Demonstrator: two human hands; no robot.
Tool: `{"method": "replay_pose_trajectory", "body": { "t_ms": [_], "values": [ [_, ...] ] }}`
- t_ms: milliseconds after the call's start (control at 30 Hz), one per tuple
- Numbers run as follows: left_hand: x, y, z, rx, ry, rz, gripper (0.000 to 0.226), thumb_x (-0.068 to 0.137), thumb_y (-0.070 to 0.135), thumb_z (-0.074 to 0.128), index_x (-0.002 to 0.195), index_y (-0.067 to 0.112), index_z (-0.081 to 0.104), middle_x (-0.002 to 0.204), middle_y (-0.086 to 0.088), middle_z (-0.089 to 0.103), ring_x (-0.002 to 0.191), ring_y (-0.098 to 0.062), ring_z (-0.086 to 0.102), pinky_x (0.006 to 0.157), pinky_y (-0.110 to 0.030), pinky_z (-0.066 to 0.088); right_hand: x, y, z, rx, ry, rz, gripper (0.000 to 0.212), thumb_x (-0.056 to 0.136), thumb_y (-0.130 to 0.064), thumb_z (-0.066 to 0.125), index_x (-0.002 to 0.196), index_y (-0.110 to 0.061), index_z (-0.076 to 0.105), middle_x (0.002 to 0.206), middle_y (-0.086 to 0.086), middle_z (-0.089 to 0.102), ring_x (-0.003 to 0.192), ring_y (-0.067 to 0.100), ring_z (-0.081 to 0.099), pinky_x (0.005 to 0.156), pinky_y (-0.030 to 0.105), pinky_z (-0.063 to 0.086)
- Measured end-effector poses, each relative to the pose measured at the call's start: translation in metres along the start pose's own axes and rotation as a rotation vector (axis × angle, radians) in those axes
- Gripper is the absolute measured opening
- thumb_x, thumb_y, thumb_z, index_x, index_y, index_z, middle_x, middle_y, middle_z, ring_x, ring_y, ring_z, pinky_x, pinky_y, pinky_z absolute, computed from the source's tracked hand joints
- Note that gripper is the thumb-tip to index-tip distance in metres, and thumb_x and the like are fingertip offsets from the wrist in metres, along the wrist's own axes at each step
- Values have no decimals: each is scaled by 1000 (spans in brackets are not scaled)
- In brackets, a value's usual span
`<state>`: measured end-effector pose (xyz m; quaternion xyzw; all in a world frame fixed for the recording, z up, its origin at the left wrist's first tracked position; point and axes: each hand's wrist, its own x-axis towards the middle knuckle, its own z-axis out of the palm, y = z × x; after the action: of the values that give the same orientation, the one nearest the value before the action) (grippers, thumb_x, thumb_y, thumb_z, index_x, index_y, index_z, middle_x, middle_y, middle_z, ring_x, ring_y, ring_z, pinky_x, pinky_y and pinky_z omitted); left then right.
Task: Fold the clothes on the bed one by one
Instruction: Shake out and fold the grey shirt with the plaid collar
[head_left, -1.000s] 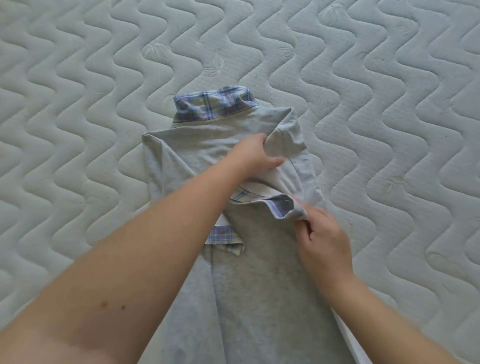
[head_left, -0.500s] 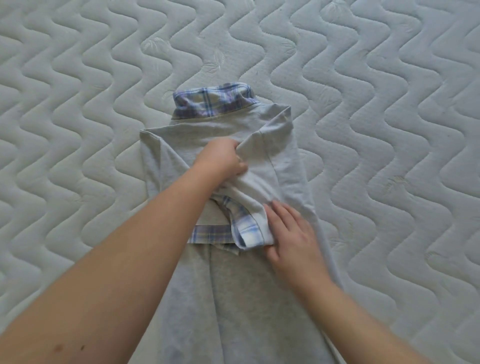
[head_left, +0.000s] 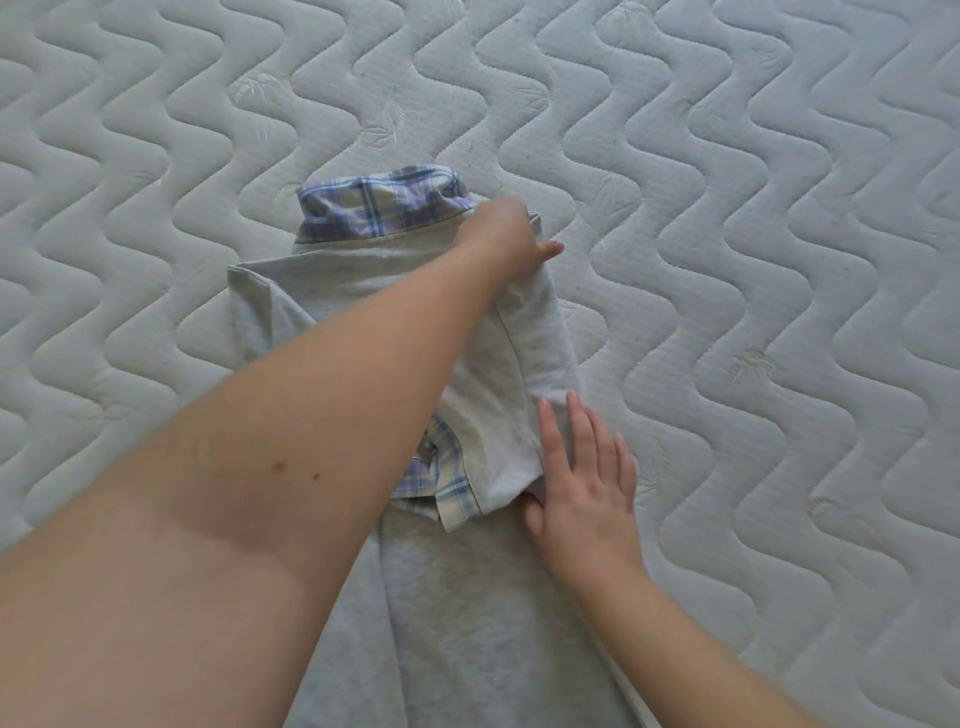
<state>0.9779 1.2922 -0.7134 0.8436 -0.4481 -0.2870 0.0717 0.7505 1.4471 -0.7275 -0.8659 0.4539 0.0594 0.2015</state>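
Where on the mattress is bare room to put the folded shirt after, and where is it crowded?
Bare mattress lies right of the grey shirt, and also left of it and beyond the plaid collar. The middle is crowded: the left hand and right hand rest on the shirt there.

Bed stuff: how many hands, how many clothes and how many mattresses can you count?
Hands: 2, the left hand at the garment's top right corner and the right hand flat on its right edge.
Clothes: 1, a grey garment with a plaid collar.
Mattresses: 1, the quilted mattress.
Total: 4
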Motion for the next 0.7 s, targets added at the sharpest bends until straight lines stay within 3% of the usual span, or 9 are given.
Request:
{"method": "replay_pose_trajectory", "body": {
  "t_ms": [67, 133, 233, 300, 367, 467, 533, 600, 700],
  "values": [
    [7, 8, 0, -13, -1, -10, 41, 97, 39, 56, 114, 2, 64, 121, -16, 64, 115, -33, 58, 83, -32, 43, -5, 10, 5, -21, -2, 34, 104, 68, -37, 78, 155, -19, 24, 159, 11, 25, 144, 29, 28, 115, 51, 22],
    [13, 6, 4, -59, 10, -43, 27, 97, 31, 55, 90, 7, 65, 117, -18, 66, 111, -32, 60, 77, -31, 42, -14, 21, 14, -70, -9, 9, 97, 74, -54, 70, 153, -16, 28, 159, 12, 25, 146, 29, 28, 114, 49, 22],
    [17, -5, 13, -134, 38, -90, 39, 96, 30, 57, 62, 17, 43, 103, -16, 68, 98, -28, 61, 64, -27, 32, -24, 34, 30, -126, -25, -60, 86, 86, -67, 43, 153, -15, 30, 160, 13, 21, 148, 28, 19, 114, 47, 19],
    [15, -3, 16, -164, 51, -95, 32, 97, 27, 56, 68, 18, 47, 92, -12, 66, 91, -25, 57, 62, -23, 34, -24, 37, 36, -128, -41, -62, 86, 88, -70, 34, 155, -18, 22, 162, 12, 14, 150, 25, 11, 116, 47, 14],
    [6, 5, 18, -167, 39, -83, 16, 98, 27, 55, 98, 12, 60, 105, -10, 65, 105, -26, 57, 76, -20, 39, -22, 39, 39, -109, -66, -56, 89, 87, -73, 32, 156, -22, 12, 164, 9, 4, 151, 23, 0, 117, 45, 6],
    [-20, 10, 18, -115, 139, 17, 45, 96, 30, 57, 136, 10, 46, 135, -11, 49, 126, -28, 47, 104, -33, 37, -19, 43, 38, -48, -158, -65, 100, 79, -83, 26, 153, -30, -16, 161, 2, -25, 147, 18, -25, 118, 41, -14],
    [-54, 8, 17, -162, 312, 144, 42, 97, 27, 54, 135, 11, 48, 131, -10, 50, 121, -25, 49, 103, -35, 38, -16, 46, 36, -28, -222, -85, 105, 73, -89, 22, 146, -33, -30, 152, -3, -42, 141, 15, -38, 113, 38, -25],
    [-95, 3, 19, -334, 452, 232, 29, 96, 23, 50, 121, 10, 56, 114, -5, 57, 101, -16, 55, 90, -27, 44, -15, 51, 31, 6, -264, -117, 108, 72, -90, 26, 144, -34, -33, 148, -5, -47, 137, 13, -43, 109, 34, -31],
    [-166, -7, 27, -558, 561, 131, 17, 97, 23, 46, 103, 12, 58, 91, 0, 59, 79, -10, 54, 72, -21, 44, -13, 58, 17, 180, -309, -185, 98, 86, -69, 47, 154, -32, -13, 157, -5, -33, 142, 9, -33, 111, 29, -26]
  ]
}}
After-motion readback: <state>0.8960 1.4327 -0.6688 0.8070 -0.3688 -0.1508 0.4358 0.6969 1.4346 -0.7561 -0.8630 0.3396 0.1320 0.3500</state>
